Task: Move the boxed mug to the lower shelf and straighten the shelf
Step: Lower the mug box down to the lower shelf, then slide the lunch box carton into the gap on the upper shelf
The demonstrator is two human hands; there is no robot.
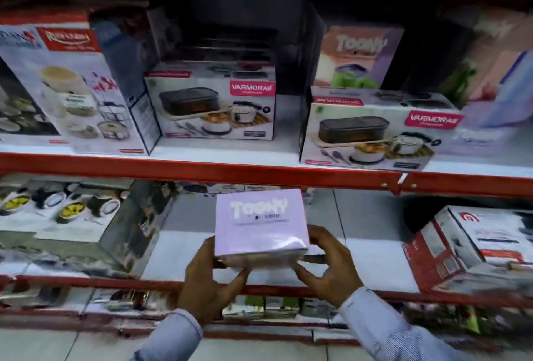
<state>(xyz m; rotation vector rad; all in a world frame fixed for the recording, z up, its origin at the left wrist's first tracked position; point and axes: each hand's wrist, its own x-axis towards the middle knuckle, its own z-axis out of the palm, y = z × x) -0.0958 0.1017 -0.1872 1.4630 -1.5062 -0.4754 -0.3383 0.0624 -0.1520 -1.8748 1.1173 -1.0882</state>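
Observation:
A lilac "Toony" mug box point(261, 225) is held in front of the lower shelf point(161, 281), its top face turned up toward me. My left hand point(209, 280) grips its lower left corner from below. On the box's right side, my right hand point(326, 265) clamps it between thumb and fingers. A second Toony box point(360, 56) stands on the upper shelf point(202, 166), behind a Varmora box point(375, 132). The white surface of the lower shelf shows behind the held box.
The upper shelf carries another Varmora box point(213, 106) in the middle and a tall casserole-set box point(72, 86) at the left. On the lower shelf a wide dinner-set box point(69, 216) lies at the left and a red-and-white box point(467, 248) sits tilted at the right.

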